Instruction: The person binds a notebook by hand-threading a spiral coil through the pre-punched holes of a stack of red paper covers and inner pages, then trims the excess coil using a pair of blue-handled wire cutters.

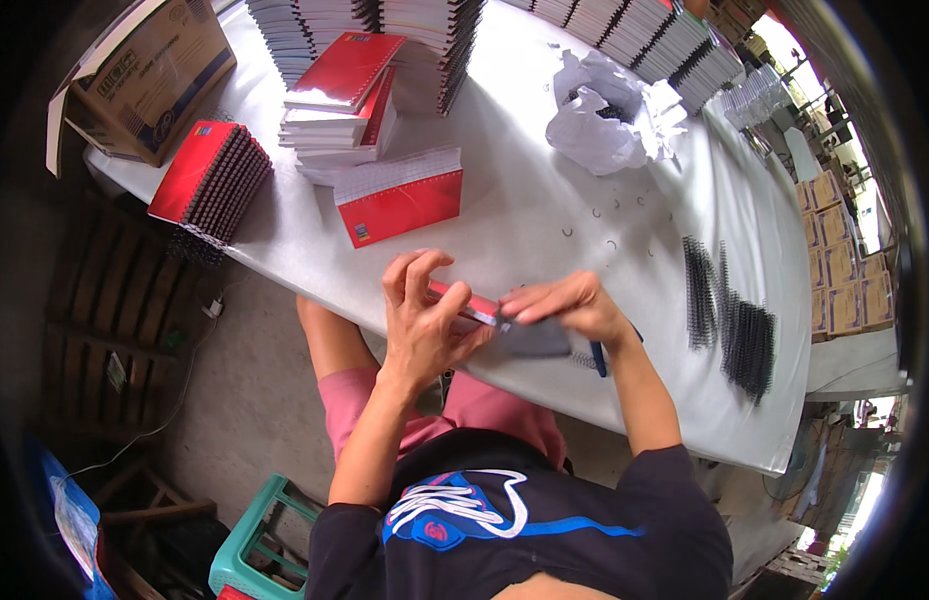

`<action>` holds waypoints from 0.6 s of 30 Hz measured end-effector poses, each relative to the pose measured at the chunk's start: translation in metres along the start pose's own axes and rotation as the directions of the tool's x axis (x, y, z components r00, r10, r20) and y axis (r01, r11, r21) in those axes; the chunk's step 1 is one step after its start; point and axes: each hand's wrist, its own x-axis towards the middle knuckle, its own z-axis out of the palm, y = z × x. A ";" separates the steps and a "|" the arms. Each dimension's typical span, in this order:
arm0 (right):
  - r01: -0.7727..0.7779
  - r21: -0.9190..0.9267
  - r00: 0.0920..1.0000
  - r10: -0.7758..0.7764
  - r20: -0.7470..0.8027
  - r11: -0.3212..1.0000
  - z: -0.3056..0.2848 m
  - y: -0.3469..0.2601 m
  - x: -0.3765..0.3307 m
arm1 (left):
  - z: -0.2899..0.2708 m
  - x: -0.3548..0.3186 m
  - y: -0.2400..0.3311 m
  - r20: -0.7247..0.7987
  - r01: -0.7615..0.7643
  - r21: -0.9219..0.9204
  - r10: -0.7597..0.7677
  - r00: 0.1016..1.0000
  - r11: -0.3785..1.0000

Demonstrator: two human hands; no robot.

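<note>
My left hand [420, 318] grips a red-covered notebook [471, 303] at the table's near edge, its fingers curled round the cover and page block. At the notebook's right end is my right hand [564, 303], with its fingers pressed together against the edge; anything pinched in them is too small to make out. Just under this hand lies a dark grey flat piece [534, 338], blurred. Beside my right wrist a dark blue handle [597, 358] shows in part, next to a short black wire coil [581, 359]. Farther off, a red notebook [399, 205] with punched pages lies in front of me.
Red notebooks [346, 72] are piled behind it. Coil-bound red notebooks [212, 178] stand at left by a cardboard box [149, 80]. Black wire coils [749, 350] lie at right; crumpled white paper [604, 125] sits farther back. A green stool [259, 535] stands on the floor.
</note>
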 end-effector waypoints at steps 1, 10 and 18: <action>0.129 0.110 0.992 -0.126 -0.028 0.986 -0.002 0.002 0.000 | 0.001 0.001 -0.001 0.001 0.000 -0.009 0.000 1.000 1.000; 0.321 0.001 0.943 -0.320 0.092 0.947 0.003 -0.017 0.013 | -0.002 0.009 -0.002 -0.024 -0.045 -0.068 0.043 0.999 0.997; -0.063 -0.240 0.990 0.030 -0.136 0.969 0.003 -0.013 0.016 | 0.004 0.004 -0.004 -0.058 -0.031 -0.112 0.025 0.998 0.993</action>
